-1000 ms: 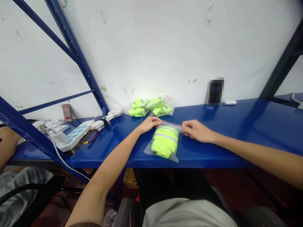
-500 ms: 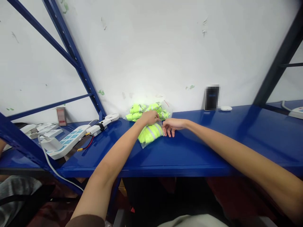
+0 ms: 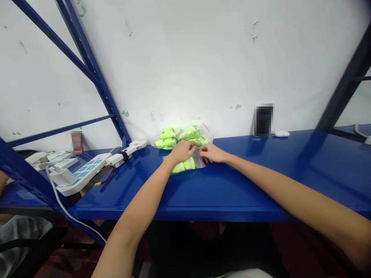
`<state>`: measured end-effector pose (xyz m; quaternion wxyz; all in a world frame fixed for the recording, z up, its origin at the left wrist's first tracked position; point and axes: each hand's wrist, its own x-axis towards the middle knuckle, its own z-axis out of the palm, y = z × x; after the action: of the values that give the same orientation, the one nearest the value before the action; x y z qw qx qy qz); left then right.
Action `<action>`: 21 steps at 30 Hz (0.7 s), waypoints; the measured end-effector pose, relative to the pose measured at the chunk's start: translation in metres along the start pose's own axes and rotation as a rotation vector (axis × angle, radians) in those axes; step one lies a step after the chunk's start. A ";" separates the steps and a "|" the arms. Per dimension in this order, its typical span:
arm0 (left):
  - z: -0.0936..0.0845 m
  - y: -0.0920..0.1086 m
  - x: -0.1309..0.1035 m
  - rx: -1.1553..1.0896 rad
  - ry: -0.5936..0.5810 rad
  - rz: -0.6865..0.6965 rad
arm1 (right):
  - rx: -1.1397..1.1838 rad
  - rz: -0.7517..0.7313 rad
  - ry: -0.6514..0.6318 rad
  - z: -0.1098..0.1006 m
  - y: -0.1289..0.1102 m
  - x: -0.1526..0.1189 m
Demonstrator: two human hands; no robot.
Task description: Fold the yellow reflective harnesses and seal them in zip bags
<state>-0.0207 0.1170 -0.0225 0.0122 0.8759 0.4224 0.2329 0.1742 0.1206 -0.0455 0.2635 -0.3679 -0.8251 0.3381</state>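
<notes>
A clear plastic bag point(image 3: 185, 165) with folded neon-yellow cloth and grey stripes inside lies on the blue table, its red-edged opening towards the right. My left hand point(image 3: 184, 150) rests over the top of this bag, its fingers bent and gripping its upper edge. At the bag's right end, my right hand point(image 3: 210, 153) pinches the edge near the opening. Just behind my hands, more bagged neon-yellow bundles point(image 3: 171, 133) lie against the wall.
White power strip point(image 3: 84, 173), small white fan point(image 3: 138, 144) and red-black cable point(image 3: 109, 177) lie left, near a blue shelf post point(image 3: 98, 81). A blurred dark object point(image 3: 263, 120) leans on the wall at right, beside a white oval item point(image 3: 282, 134).
The near bag has turned to lie flatter, its red-edged opening now showing at the right. My left hand has moved over it, and my right hand's fingers have curled in.
</notes>
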 end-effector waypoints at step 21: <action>-0.009 0.003 -0.006 -0.220 -0.166 0.028 | -0.002 -0.025 -0.124 -0.006 -0.008 -0.015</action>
<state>-0.0252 0.1092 -0.0166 0.1395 0.8913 0.3798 0.2048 0.1835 0.1072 -0.0391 0.2157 -0.3364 -0.8447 0.3561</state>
